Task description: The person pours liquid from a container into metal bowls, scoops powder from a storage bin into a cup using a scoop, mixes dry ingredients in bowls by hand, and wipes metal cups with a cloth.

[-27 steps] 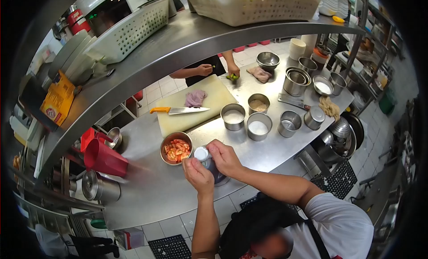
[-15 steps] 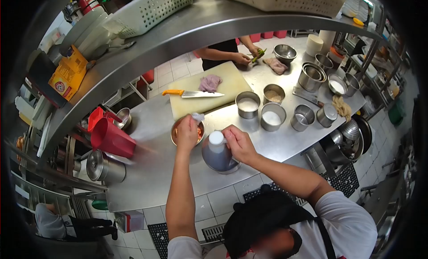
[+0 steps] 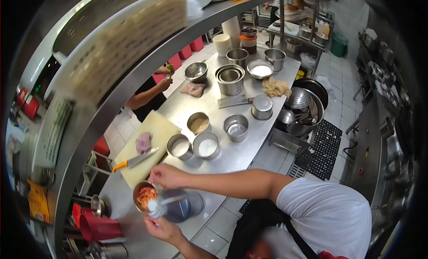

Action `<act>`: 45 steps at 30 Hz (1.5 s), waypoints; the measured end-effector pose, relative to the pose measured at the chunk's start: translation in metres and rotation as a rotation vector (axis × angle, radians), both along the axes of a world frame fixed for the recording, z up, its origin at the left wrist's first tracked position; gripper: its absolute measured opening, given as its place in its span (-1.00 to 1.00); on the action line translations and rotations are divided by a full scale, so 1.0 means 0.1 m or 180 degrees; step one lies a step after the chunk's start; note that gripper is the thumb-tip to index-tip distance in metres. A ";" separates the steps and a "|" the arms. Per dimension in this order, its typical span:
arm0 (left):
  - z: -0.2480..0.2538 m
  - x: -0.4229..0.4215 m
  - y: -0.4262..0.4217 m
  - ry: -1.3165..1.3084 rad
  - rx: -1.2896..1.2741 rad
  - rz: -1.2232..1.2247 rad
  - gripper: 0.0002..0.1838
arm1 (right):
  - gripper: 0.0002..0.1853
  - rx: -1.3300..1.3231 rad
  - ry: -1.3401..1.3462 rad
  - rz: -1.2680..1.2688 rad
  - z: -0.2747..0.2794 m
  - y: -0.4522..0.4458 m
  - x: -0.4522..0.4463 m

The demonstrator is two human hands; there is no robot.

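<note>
My left hand (image 3: 164,230) is at the white top (image 3: 156,208) of a large plastic jug (image 3: 183,210) with dark contents, its fingers curled against the top, which is blurred. The jug stands next to a metal bowl (image 3: 136,201) of chopped red-orange food (image 3: 146,195). Above that bowl's right rim, my right hand (image 3: 168,176) has its fingertips pinched together. Whatever they hold, if anything, is hidden. Beyond it lies a cutting board (image 3: 165,125) with an orange-handled knife (image 3: 133,161) and a pinkish-purple piece of food (image 3: 143,143).
Metal containers of powder (image 3: 207,146) stand past my right hand. A cleaver (image 3: 234,101), nested pots (image 3: 229,78) and a cloth (image 3: 276,87) lie farther along. Across the table, a co-worker's hands (image 3: 166,78) hold something green. A shelf (image 3: 129,63) crosses overhead; a red pitcher (image 3: 96,228) stands left.
The view has swung right. My right hand has left the jug's handle and is now by the bowl. My left hand has moved from over the bowl to the jug's top.
</note>
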State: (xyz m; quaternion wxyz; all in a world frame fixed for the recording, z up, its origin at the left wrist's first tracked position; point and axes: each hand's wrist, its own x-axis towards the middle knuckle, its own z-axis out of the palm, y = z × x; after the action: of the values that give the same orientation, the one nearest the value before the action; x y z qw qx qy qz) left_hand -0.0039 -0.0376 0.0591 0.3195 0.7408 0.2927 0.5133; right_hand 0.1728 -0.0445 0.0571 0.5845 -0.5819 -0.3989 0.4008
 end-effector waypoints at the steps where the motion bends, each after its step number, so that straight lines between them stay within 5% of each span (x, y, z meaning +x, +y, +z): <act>1: 0.05 0.10 -0.14 0.0225 0.0193 -0.0064 -0.87 | -0.75 0.0169 0.0672 0.0230 0.00 -0.17 0.01; 4: -0.16 0.53 -0.45 0.0687 0.0578 -0.0219 -0.87 | -0.71 0.0481 0.2377 0.0899 -0.20 -0.81 0.03; 7: -0.33 1.31 -0.83 0.1791 0.0800 -0.0491 -0.82 | -0.71 0.0510 0.3659 -0.0001 -0.72 -1.16 0.41; 8: -0.40 1.65 -0.95 0.1553 0.0996 -0.0749 -0.82 | -0.71 0.0449 0.4339 -0.0137 -0.91 -1.24 0.70; 14: -0.30 3.69 -1.35 0.1784 0.1565 -0.1634 -0.68 | -0.70 0.1045 0.4267 -0.1421 -0.55 -1.89 2.74; 16: -0.17 4.07 -1.43 0.1867 0.1483 -0.1808 -0.64 | -0.71 0.1465 0.3907 -0.1671 -1.23 -1.83 3.74; 17: -0.15 4.22 -1.47 0.1868 0.1427 -0.1911 -0.63 | -0.70 0.1477 0.4097 -0.2332 -0.85 -1.84 3.92; 20: 0.06 4.11 -1.54 0.1727 0.1092 -0.2282 -0.59 | -0.64 0.1206 0.1111 -0.3209 -0.66 -1.69 4.68; 23: 0.29 3.38 -1.50 0.1637 0.0803 -0.2366 -0.55 | -0.64 -0.0749 -0.2924 -0.3029 -0.83 -1.71 4.94; 25: 0.31 2.63 -1.24 0.1587 0.0408 -0.1217 -0.59 | -0.53 -0.0639 -0.4226 -0.2945 -0.79 -1.67 4.98; 26: 0.34 2.18 -1.05 0.1837 0.0659 -0.0390 -0.64 | -0.49 0.0082 -0.4130 -0.3060 -0.59 -1.72 4.82; 28: 0.39 1.36 -0.73 0.1655 0.0851 0.1104 -0.77 | -0.48 0.0246 -0.2100 -0.1994 0.14 -1.82 3.96; 30: 0.41 0.79 -0.47 0.1971 0.1155 0.2089 -0.78 | -0.62 0.0740 -0.1629 -0.0831 0.05 -1.69 3.13; 31: 0.36 0.62 -0.38 0.1886 0.0948 0.1833 -0.78 | -0.62 0.1175 -0.0935 0.0129 0.01 -1.53 2.66; 32: 0.28 0.51 -0.26 0.1777 0.0756 0.1526 -0.79 | -0.58 0.0798 -0.1113 0.0791 -0.01 -1.36 2.21; 34: 0.07 0.37 -0.08 0.1490 0.0152 0.1143 -0.81 | -0.43 0.1312 -0.1587 0.1468 -0.29 -0.98 1.39; 36: -0.07 0.20 0.08 0.1170 -0.0644 0.1020 -0.85 | -0.44 0.1593 -0.1701 0.1237 -0.55 -0.70 0.72; 43: -0.09 0.12 0.42 0.0785 -0.0653 -0.0243 -0.86 | -0.60 0.0712 -0.1399 0.1358 -0.66 -0.37 -0.03; 45: -0.12 0.16 0.40 0.0478 -0.0761 -0.0239 -0.88 | -0.63 0.1500 -0.1879 0.0997 -0.74 -0.23 -0.20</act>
State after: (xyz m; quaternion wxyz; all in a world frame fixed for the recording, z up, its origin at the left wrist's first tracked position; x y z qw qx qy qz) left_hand 0.0122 0.0027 0.0471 0.4016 0.7442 0.3469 0.4056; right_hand 0.1530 -0.0678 -0.0170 0.4941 -0.4543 -0.7142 0.1984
